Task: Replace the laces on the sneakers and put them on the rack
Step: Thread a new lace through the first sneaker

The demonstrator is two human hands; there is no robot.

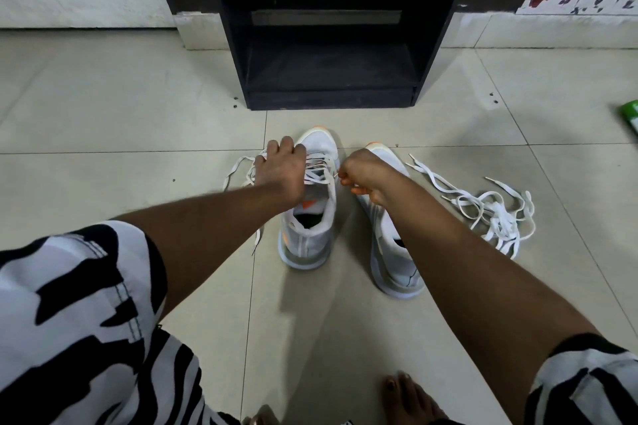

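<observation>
Two white-grey sneakers with orange accents stand side by side on the tiled floor, toes toward the rack. The left sneaker (312,217) carries a white lace (319,172) threaded across its eyelets, with loose ends trailing left. My left hand (281,169) grips the lace at the sneaker's left side. My right hand (362,178) pinches a lace end just right of the same sneaker's eyelets. The right sneaker (393,245) is partly hidden under my right forearm. A tangled pile of loose white laces (490,214) lies on the floor to the right.
A dark wooden shoe rack (331,45) with open shelves stands straight ahead against the wall. A green object (630,115) shows at the right edge. My bare feet (404,397) and patterned clothing fill the bottom of the view.
</observation>
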